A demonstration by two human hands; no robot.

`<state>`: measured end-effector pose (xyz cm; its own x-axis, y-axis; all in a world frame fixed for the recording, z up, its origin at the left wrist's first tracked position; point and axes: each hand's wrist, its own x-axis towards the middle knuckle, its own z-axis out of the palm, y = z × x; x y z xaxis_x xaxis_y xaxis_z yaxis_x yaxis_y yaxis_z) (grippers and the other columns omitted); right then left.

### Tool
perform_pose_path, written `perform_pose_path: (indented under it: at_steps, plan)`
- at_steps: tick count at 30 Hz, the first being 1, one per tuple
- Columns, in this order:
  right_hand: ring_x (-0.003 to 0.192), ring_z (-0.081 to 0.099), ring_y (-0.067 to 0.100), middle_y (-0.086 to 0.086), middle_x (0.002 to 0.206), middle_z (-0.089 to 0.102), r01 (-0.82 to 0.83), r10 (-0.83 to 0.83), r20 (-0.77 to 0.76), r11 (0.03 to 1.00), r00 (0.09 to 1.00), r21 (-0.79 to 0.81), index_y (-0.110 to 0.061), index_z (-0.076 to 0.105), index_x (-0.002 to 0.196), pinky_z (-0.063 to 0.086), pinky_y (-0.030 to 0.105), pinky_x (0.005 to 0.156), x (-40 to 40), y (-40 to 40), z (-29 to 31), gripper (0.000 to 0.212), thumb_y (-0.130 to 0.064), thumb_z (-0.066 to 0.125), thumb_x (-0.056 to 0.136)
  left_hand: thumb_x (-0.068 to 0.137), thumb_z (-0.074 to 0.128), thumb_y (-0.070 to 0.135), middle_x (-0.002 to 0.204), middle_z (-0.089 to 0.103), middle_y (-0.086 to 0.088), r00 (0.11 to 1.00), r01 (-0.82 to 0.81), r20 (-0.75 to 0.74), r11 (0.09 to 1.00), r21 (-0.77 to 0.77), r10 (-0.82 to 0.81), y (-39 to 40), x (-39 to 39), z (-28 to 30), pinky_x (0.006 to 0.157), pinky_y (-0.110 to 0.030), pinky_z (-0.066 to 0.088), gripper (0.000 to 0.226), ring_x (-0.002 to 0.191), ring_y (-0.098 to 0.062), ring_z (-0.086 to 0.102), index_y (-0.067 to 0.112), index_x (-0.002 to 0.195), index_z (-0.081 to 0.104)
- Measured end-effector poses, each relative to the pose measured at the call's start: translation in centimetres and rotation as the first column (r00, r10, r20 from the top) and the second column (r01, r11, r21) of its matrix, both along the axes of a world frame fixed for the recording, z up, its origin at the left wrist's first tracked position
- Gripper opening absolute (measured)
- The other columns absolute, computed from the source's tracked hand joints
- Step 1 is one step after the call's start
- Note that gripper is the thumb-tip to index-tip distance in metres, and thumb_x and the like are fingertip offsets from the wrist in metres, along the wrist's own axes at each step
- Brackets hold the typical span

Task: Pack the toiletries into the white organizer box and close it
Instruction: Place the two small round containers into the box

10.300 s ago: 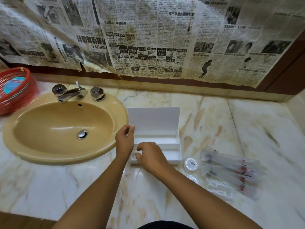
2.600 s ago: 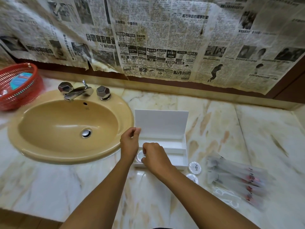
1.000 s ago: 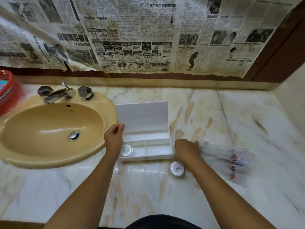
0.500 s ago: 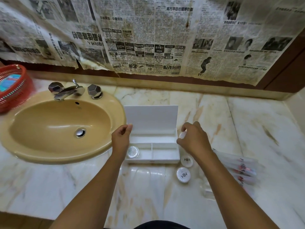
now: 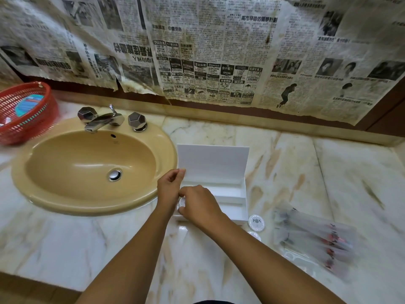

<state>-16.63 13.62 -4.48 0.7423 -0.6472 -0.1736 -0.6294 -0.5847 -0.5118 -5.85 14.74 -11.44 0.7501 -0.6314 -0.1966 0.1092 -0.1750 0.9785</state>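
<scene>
The white organizer box (image 5: 232, 195) stands open on the marble counter just right of the sink, its lid (image 5: 213, 163) upright. My left hand (image 5: 169, 190) pinches the lid's lower left edge. My right hand (image 5: 200, 208) is over the box's front left compartment, fingers closed on a small round white container (image 5: 182, 203) that is mostly hidden. Another round white container (image 5: 256, 222) lies on the counter by the box's front right corner, with a second one (image 5: 254, 235) half hidden behind my forearm. Clear toiletry packets (image 5: 313, 240) lie to the right, blurred.
A tan sink (image 5: 94, 170) with a chrome tap (image 5: 103, 120) sits left of the box. A red basket (image 5: 24, 110) stands at the far left. Newspaper covers the wall behind. The counter's front edge runs along the bottom left.
My right hand has carried a round container from the box's right side over to the front left compartment. My left hand has stayed on the lid's edge.
</scene>
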Motion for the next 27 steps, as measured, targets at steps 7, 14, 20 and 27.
perform_pose_path:
  at_steps: [7,14,20,27]
  plan:
    - [0.091,0.061,0.031,0.010,0.098,0.068,0.042,-0.042,0.001,0.999,0.999,-0.029,-0.010,0.062,0.107,0.050,0.037,0.076,-1.1,-0.4,-0.2,0.025,-0.016,0.063,0.082,0.094,0.065,0.020,0.075,0.061,-0.002,1.000,-0.008,-0.002,1.000,0.007,0.008,-0.1,0.1,-0.2,0.063,-0.012,0.043,0.018,0.069,-0.010,0.051,0.007,0.084,0.069]
    - [0.086,0.063,0.030,0.012,0.093,0.068,0.103,-0.102,-0.022,0.993,0.995,0.061,-0.005,0.065,0.093,0.054,0.039,0.077,-1.0,0.3,-0.7,0.014,-0.010,0.059,0.082,0.095,0.065,0.019,0.074,0.060,-0.002,0.999,-0.013,0.038,1.000,0.018,0.013,0.0,0.0,0.0,0.059,-0.008,0.041,0.017,0.069,-0.010,0.049,0.009,0.082,0.068]
    - [0.091,0.063,0.029,0.011,0.099,0.068,0.112,-0.111,-0.016,0.992,0.994,0.061,-0.007,0.066,0.098,0.053,0.038,0.079,-1.6,0.1,-0.5,0.016,-0.011,0.059,0.084,0.095,0.064,0.019,0.074,0.060,0.000,0.999,-0.008,0.046,1.000,0.018,0.007,0.0,-0.2,0.4,0.065,-0.014,0.042,0.017,0.068,-0.008,0.050,0.013,0.079,0.067]
    - [0.107,0.056,0.023,0.002,0.115,0.061,0.234,-0.233,0.068,0.972,0.970,-0.020,-0.017,0.062,0.115,0.042,0.029,0.085,-5.6,-2.0,1.1,0.027,-0.014,0.054,0.088,0.096,0.062,0.019,0.067,0.045,-0.005,0.991,0.021,0.133,1.000,0.022,-0.024,0.1,-0.3,0.4,0.058,-0.017,0.034,0.026,0.062,-0.010,0.037,0.000,0.080,0.064]
